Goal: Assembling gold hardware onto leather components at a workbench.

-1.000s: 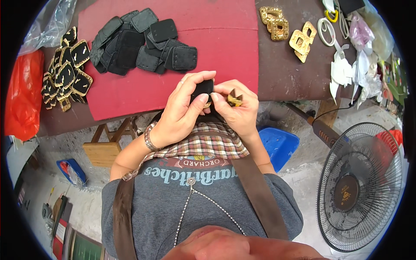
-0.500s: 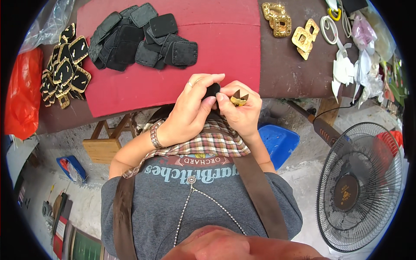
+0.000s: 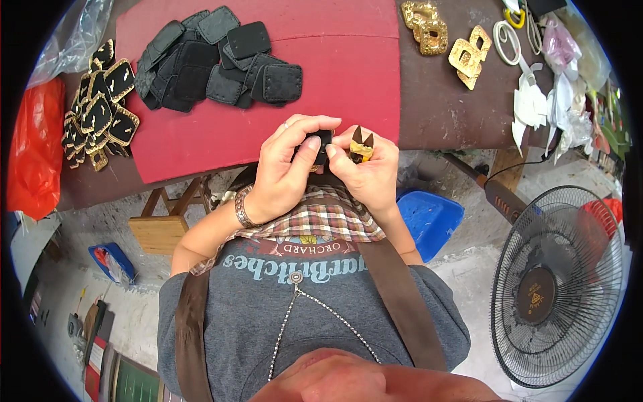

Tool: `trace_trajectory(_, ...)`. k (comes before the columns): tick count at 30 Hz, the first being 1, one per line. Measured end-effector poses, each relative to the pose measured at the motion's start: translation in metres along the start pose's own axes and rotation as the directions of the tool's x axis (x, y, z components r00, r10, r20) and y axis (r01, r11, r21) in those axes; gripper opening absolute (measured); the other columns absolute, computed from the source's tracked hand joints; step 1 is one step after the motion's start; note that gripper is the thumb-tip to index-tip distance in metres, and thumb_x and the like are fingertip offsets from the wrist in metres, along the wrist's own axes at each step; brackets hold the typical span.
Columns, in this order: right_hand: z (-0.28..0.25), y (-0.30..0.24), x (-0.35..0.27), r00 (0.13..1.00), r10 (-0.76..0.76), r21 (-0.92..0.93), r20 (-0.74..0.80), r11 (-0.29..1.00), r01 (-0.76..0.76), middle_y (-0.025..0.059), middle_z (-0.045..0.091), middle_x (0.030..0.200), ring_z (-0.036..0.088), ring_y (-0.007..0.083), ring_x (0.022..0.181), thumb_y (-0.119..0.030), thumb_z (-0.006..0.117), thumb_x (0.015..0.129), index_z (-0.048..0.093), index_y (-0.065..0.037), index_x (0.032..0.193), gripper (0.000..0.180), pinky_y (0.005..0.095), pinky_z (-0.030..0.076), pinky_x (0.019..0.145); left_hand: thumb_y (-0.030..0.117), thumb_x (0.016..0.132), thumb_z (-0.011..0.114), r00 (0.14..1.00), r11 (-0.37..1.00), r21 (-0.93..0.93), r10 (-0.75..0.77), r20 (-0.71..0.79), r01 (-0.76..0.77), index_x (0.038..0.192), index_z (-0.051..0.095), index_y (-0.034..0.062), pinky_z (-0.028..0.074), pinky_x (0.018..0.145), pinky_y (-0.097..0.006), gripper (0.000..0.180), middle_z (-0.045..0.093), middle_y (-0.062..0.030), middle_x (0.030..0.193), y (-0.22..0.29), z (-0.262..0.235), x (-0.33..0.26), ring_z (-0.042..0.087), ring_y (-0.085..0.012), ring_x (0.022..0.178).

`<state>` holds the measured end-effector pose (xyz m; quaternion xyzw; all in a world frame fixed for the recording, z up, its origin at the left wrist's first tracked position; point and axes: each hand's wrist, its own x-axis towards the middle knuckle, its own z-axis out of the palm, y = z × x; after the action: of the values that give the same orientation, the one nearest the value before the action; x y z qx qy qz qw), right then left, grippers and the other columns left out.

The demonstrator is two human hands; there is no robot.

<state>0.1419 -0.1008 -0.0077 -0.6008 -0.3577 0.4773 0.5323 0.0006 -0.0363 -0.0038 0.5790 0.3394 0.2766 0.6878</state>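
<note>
Holding the black piece (image 3: 324, 139) in the curled fingers (image 3: 311, 123) of the left hand (image 3: 284, 159), right by the near edge of the bench (image 3: 445, 100)! And touching its side with the right hand (image 3: 368, 171), clasping a pointed yellow tool (image 3: 362, 151) too!

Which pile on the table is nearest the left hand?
The black patches on the red mat; the gold-rimmed pieces left and gold frames right lie farther off.
</note>
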Motion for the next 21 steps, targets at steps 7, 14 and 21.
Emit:
trace_trajectory(7,-0.006,-0.004,0.002,0.996,-0.044,0.027,0.079,0.999,0.042,0.0069,0.06,0.075,0.061,0.0118,0.065,-0.001,0.062,0.084,0.064,0.006,0.084,0.007,0.0244,0.048,0.058,0.001,0.091,0.049,0.99,0.966,-0.219,-0.139,0.027,0.141,0.123,0.051,0.0007,0.046,0.064,-0.02,0.032,0.051,-0.0038,0.098,0.0,-0.001,0.0,0.052,-0.006,0.074)
trace_trajectory(14,-0.011,0.003,0.003,0.992,-0.049,-0.01,0.113,0.999,0.051,0.0045,0.06,0.078,0.053,0.006,0.057,0.0,0.06,0.086,0.064,0.005,0.086,0.006,0.0204,0.04,0.049,0.002,0.089,0.052,0.966,0.913,-0.317,-0.234,0.108,0.257,0.127,0.048,0.0021,0.046,0.066,-0.021,0.038,0.049,-0.0015,0.101,0.001,-0.004,-0.002,0.051,-0.005,0.075)
trace_trajectory(21,-0.013,0.002,0.001,0.993,-0.055,-0.052,0.107,0.997,0.061,0.0051,0.06,0.078,0.053,0.0061,0.058,0.0,0.06,0.086,0.064,0.006,0.085,0.007,0.0207,0.041,0.05,-0.003,0.087,0.052,0.978,0.978,-0.062,-0.193,0.079,0.198,0.128,0.046,0.0022,0.047,0.077,-0.024,0.042,0.05,-0.0061,0.106,-0.003,-0.003,-0.002,0.053,-0.0091,0.087)
